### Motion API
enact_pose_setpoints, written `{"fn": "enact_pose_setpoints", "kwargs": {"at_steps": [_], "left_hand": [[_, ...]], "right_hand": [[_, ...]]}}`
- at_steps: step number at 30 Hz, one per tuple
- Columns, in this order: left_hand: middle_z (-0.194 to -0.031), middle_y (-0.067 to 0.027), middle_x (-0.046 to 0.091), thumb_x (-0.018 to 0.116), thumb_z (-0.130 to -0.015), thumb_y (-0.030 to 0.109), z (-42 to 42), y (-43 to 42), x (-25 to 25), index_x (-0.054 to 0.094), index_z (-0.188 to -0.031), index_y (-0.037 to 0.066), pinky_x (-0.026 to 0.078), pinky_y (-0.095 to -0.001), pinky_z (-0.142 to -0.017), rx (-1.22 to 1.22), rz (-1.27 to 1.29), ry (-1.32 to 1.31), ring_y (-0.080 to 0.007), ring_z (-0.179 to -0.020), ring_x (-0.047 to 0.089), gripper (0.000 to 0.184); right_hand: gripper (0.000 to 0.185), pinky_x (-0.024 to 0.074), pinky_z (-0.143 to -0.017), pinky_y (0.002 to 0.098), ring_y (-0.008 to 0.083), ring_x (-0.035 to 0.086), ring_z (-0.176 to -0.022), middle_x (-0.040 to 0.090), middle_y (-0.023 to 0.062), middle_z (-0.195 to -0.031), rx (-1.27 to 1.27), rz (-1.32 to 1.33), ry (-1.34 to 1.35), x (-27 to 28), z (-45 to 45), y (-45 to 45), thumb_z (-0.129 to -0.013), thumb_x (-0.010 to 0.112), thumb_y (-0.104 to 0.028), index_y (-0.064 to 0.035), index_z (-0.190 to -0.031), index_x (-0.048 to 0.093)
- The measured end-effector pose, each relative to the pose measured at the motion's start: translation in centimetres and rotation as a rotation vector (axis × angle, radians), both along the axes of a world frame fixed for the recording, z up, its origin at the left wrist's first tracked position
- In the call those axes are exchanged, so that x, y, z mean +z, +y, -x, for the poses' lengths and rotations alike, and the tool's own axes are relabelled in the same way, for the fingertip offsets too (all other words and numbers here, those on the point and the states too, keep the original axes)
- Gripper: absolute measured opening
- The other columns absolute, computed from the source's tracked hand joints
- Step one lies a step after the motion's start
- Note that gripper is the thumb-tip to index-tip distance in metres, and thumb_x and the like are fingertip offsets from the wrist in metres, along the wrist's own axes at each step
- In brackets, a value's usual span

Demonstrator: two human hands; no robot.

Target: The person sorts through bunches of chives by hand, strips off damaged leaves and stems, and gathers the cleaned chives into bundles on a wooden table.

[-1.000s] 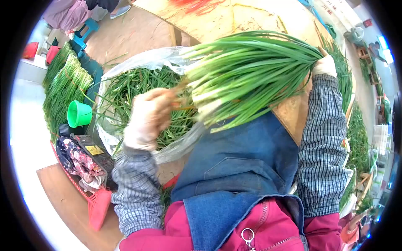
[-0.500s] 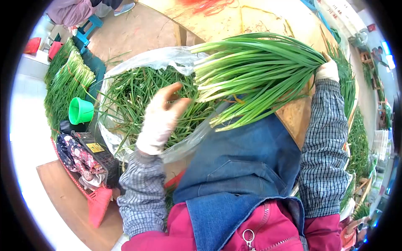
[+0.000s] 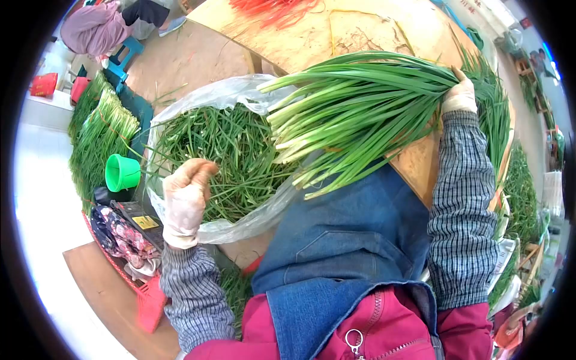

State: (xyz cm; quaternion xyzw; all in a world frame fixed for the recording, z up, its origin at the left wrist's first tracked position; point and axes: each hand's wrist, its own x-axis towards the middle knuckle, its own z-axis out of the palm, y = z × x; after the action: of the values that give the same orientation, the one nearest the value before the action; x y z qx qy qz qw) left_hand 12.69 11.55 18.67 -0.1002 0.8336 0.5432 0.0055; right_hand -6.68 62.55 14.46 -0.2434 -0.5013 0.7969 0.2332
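In the head view my right hand point(image 3: 460, 95) grips a large bunch of long green leafy stalks point(image 3: 360, 108) at its leafy end. The pale stem ends fan out to the left, above my denim apron point(image 3: 348, 228). My left hand point(image 3: 187, 201) is raised over the left edge of a clear plastic bag point(image 3: 234, 231). Its fingers are pinched together, and whatever they may hold is too small to make out. Loose green leaves point(image 3: 240, 144) fill the bag.
A wooden table point(image 3: 288, 45) with red strings point(image 3: 273, 9) lies ahead. At the left are a green bucket point(image 3: 122, 173), stacked green bundles point(image 3: 99, 132) and a black crate point(image 3: 141, 219). A person point(image 3: 99, 27) sits at the upper left. More greens point(image 3: 519, 198) are at the right.
My left hand has moved from the stem ends back to the left and down, its fingers opening and then closing. My right hand still holds the bunch, nearly in place.
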Motion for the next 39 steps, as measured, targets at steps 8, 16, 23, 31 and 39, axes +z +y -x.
{"fn": "enact_pose_setpoints", "kwargs": {"at_steps": [8, 16, 23, 31, 39], "left_hand": [[-0.092, -0.0169, 0.058, 0.069, -0.071, 0.014, 2.2, 9.9, 2.3, 0.059, -0.1, 0.001, 0.045, -0.0337, -0.076, -0.298, 0.495, 0.67, -0.0295, -0.085, 0.057, 0.033], [-0.089, -0.0194, 0.059, 0.067, -0.072, 0.028, 6.3, 11.7, 1.6, 0.056, -0.098, -0.002, 0.046, -0.0387, -0.073, -0.338, 0.626, 0.457, -0.0338, -0.084, 0.057, 0.041], [-0.084, -0.0216, 0.061, 0.06, -0.078, 0.02, 9.0, 11.8, 2.2, 0.058, -0.098, -0.002, 0.047, -0.0356, -0.072, -0.507, 0.673, 0.198, -0.0326, -0.08, 0.061, 0.03], [-0.075, -0.0064, 0.062, 0.058, -0.08, 0.011, 9.0, 11.3, 3.3, 0.061, -0.093, -0.002, 0.043, -0.024, -0.064, -0.536, 0.264, 0.244, -0.0107, -0.071, 0.054, 0.018], [-0.062, -0.0001, 0.056, 0.055, -0.079, 0.019, 4.4, -0.2, 9.9, 0.06, -0.074, 0.004, 0.034, -0.02, -0.046, -0.227, 0.211, -0.036, -0.0053, -0.048, 0.043, 0.017]], "right_hand": [[0.023, 0.0475, -0.076, 0.0416, 0.0312, 0.06, -0.073, 0.063, 0.0158, -0.087, -0.061, 0.206, -0.011, 1.0, -0.1, -2.4, -0.081, 0.051, -0.02, 0.0009, -0.086, 0.061], [0.02, 0.0476, -0.073, 0.0376, 0.029, 0.059, -0.069, 0.064, 0.0136, -0.082, -0.078, 0.319, 0.007, 2.2, -1.0, -4.5, -0.08, 0.053, -0.017, 0.0004, -0.083, 0.06], [0.019, 0.0472, -0.075, 0.0379, 0.0279, 0.058, -0.074, 0.061, 0.013, -0.089, -0.133, 0.36, 0.04, 1.9, -1.1, -4.4, -0.076, 0.058, -0.015, 0.0009, -0.088, 0.058], [0.025, 0.0483, -0.073, 0.0374, 0.0265, 0.059, -0.072, 0.061, 0.0136, -0.087, -0.122, 0.431, 0.082, 1.2, -0.9, -3.9, -0.071, 0.065, -0.006, 0.0039, -0.091, 0.054], [0.025, 0.0475, -0.075, 0.04, 0.0282, 0.059, -0.075, 0.061, 0.0145, -0.089, -0.087, 0.464, 0.088, 1.2, -0.9, -4.1, -0.073, 0.063, -0.007, 0.004, -0.094, 0.053]]}}
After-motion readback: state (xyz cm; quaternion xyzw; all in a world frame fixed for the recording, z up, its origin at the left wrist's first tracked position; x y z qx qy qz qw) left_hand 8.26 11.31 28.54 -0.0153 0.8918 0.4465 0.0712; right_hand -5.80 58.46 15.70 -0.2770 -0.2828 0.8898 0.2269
